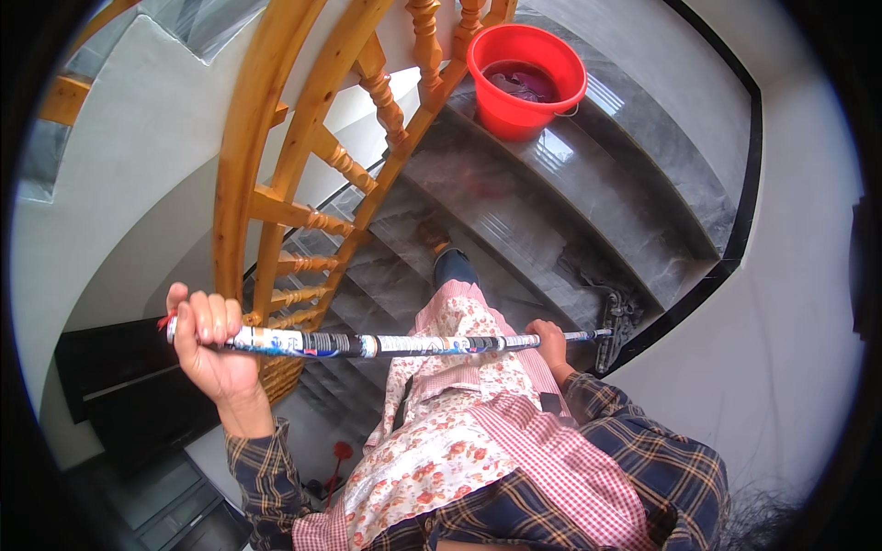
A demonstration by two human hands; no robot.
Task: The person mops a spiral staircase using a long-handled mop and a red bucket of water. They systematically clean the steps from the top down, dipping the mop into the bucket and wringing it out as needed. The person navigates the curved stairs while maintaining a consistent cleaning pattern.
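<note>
My left hand point(213, 341) is closed around the upper end of a printed mop handle point(427, 345), near a red loop at its tip. Farther down the same pole, my right hand point(549, 343) grips it. The pole runs across in front of my floral apron point(441, 427). At its far end a grey mop head point(615, 324) of wet-looking strands lies on a dark marble stair tread, against the black skirting at the wall.
A red plastic bucket point(527, 113) with dark liquid and cloth inside stands on a higher step. A wooden banister point(248, 158) with turned balusters borders the stairs at left. The curved white wall point(778, 289) has black skirting point(747, 200). One shoe point(433, 234) is on a step.
</note>
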